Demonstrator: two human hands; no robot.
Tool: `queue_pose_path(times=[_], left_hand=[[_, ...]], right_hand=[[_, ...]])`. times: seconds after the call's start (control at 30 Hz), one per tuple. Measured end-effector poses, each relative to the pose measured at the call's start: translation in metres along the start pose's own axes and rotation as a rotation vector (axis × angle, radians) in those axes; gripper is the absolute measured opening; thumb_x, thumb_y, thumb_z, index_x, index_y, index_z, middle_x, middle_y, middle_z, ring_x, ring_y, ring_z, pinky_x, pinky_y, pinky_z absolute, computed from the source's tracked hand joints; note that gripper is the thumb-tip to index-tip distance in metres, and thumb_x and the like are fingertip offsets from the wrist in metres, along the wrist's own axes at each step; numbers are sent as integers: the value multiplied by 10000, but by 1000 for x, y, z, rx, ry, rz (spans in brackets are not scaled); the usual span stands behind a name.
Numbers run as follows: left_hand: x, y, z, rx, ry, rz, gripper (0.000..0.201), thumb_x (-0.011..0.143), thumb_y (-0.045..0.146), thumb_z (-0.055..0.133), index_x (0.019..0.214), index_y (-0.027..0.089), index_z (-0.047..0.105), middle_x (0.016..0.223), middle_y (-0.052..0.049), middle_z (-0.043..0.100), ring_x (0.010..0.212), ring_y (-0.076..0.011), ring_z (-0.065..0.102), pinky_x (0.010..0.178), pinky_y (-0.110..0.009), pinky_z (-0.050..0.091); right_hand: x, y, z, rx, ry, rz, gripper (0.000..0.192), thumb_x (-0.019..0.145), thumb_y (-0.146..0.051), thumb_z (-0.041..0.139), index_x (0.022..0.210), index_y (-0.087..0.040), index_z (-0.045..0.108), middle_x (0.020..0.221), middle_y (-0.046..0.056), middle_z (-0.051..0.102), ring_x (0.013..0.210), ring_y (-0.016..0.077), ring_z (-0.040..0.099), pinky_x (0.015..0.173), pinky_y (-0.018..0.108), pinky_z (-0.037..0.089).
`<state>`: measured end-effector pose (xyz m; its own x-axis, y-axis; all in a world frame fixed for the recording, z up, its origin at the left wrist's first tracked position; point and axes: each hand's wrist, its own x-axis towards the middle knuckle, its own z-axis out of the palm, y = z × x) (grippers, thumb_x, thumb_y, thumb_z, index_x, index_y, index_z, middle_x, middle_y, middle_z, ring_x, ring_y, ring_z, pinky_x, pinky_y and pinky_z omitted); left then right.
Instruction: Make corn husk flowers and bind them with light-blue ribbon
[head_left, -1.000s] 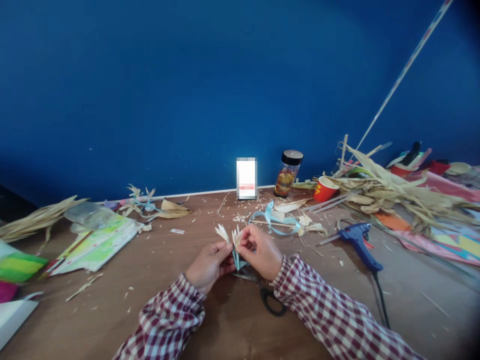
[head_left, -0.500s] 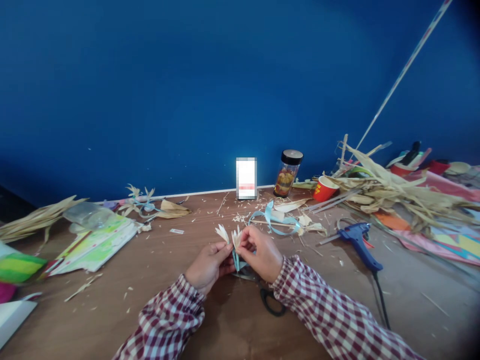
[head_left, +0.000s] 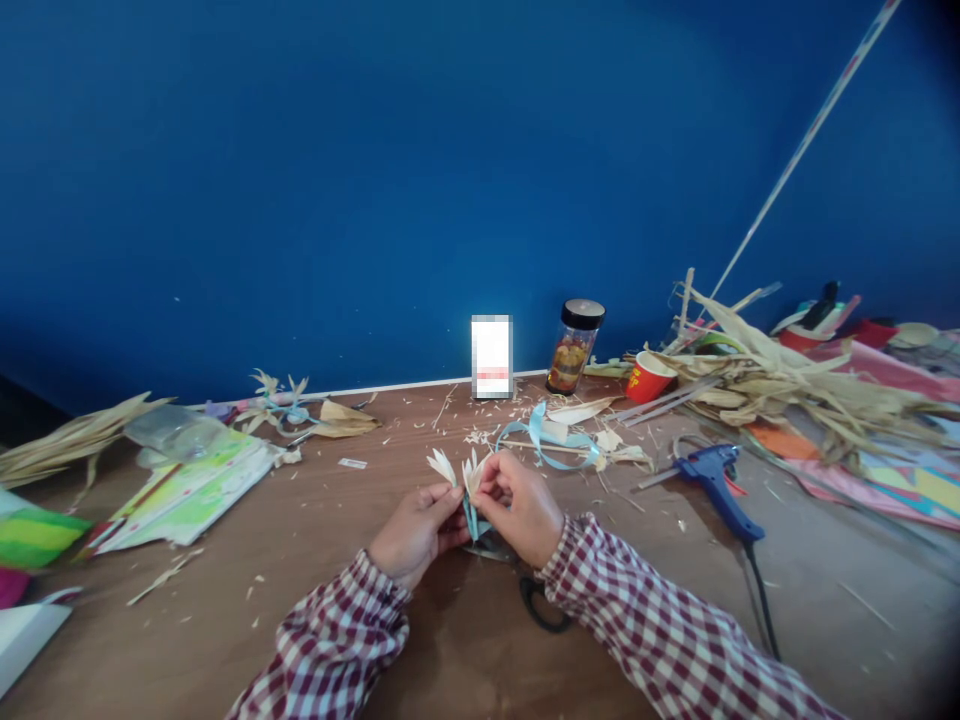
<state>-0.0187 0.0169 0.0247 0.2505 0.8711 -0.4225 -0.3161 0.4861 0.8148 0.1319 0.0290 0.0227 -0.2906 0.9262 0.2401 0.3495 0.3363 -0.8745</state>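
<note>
My left hand [head_left: 414, 531] and my right hand [head_left: 523, 505] meet over the brown table [head_left: 322, 560], both pinching a small flower made of pale corn-husk petals [head_left: 454, 470] with a light blue ribbon stem [head_left: 471, 518]. The petals fan upward between my fingertips. Black-handled scissors [head_left: 541, 603] lie on the table just under and behind my right wrist. Both sleeves are red and white checked.
A blue glue gun [head_left: 716, 484] with a black cord lies to the right. Behind it are a pile of dry husks [head_left: 780, 390], a red cup [head_left: 646, 379], a jar [head_left: 574, 347] and loose blue ribbon [head_left: 551, 440]. Coloured papers [head_left: 187, 490] lie at left.
</note>
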Motion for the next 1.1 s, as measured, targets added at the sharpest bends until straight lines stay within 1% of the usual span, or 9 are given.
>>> queue_pose_path(times=[0.13, 0.37, 0.57, 0.87, 1.1], left_hand=[[0, 1, 1, 5, -8, -10, 223, 627, 331, 700, 645, 128, 610, 580, -8, 570, 544, -76, 511, 536, -199, 449], [-3, 1, 1, 10, -5, -15, 221, 617, 329, 706, 638, 133, 609, 558, 3, 550, 546, -79, 514, 539, -201, 448], [-1, 1, 1, 8, -3, -11, 221, 616, 328, 707, 642, 129, 615, 586, -12, 574, 537, -76, 508, 532, -203, 448], [0, -1, 1, -7, 5, -4, 203, 642, 320, 690, 690, 133, 627, 591, -7, 563, 544, -74, 500, 535, -202, 449], [-1, -2, 1, -3, -1, -3, 213, 639, 331, 688, 656, 135, 606, 601, -11, 572, 544, -77, 499, 529, -201, 432]], right_hand=[[1, -1, -1, 15, -33, 1, 120, 735, -162, 529, 799, -206, 437, 664, -39, 542, 576, 101, 539, 548, 204, 423], [1, -3, -3, 30, -43, 3, 131, 731, -158, 534, 812, -203, 441, 652, -44, 535, 566, 96, 532, 540, 200, 420], [1, -3, -2, 28, -28, 3, 131, 726, -156, 539, 806, -202, 446, 647, -47, 530, 559, 93, 526, 538, 198, 419], [1, 0, -1, 35, -11, 10, 129, 731, -165, 540, 800, -203, 438, 667, -42, 535, 585, 98, 535, 566, 207, 426], [0, -2, -1, 34, -10, 17, 127, 729, -172, 544, 804, -200, 446, 657, -41, 543, 571, 97, 533, 558, 208, 431]])
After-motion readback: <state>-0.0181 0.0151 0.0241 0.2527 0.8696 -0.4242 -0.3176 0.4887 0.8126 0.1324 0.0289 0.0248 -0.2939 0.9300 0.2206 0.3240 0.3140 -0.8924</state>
